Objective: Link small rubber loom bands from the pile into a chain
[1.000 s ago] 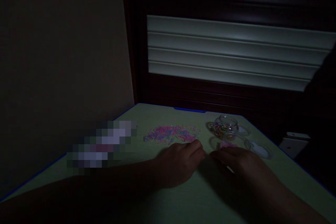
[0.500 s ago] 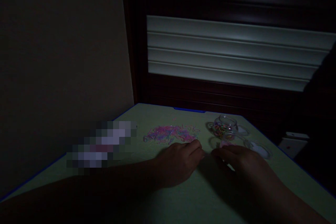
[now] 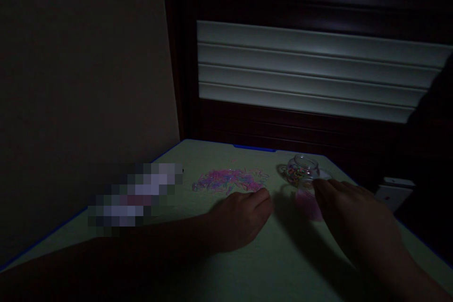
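Left hand (image 3: 242, 221) curled on the counter (image 3: 233, 273), just near of the loose pink-purple bands (image 3: 230, 180); contents hidden, grasp cannot be told; right hand (image 3: 357, 222) at the near jar's (image 3: 307, 204) mouth, fingertips bunched, grip unclear; far jar (image 3: 300, 170) holds multicoloured pieces.

Two jars (image 3: 300, 169) (image 3: 307, 203) — one colourful pile (image 3: 230, 180) — two hands (image 3: 244, 219) (image 3: 361, 226).

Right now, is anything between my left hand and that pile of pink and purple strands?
Nothing visible is in the way: your left hand is right by the near side of the pile. The jar with pink contents and your right hand are off to the right.
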### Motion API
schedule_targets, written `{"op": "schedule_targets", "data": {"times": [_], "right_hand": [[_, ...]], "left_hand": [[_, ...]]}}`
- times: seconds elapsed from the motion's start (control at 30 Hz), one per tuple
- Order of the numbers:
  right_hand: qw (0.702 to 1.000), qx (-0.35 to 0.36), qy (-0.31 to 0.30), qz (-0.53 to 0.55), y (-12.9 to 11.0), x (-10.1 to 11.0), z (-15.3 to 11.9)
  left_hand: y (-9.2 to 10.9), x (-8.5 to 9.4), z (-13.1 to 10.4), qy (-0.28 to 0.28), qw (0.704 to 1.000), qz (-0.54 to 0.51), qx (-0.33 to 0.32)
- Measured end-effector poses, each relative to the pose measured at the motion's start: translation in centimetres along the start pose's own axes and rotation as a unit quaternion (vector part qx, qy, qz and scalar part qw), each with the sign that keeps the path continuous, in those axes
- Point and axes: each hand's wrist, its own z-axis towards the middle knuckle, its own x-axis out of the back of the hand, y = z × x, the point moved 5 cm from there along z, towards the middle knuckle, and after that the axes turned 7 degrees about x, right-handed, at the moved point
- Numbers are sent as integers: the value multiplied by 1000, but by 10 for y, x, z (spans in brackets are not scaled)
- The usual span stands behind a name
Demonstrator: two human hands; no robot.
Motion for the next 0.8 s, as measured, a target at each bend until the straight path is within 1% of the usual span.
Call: {"op": "schedule_targets", "data": {"times": [0.2,0.33,0.53,0.8], "right_hand": [[999,-14,14,-50,4,4,-2],[998,-18,10,-56,5,3,-2],[998,-22,10,-60,6,1,-3],[998,-28,-12,-51,6,1,-2]], "left_hand": [[0,1,0,1,1000,4,-8],[0,1,0,-6,1000,2,-5],[0,1,-1,4,1000,3,-3],[0,0,-1,0,1000,4,-10]]}}
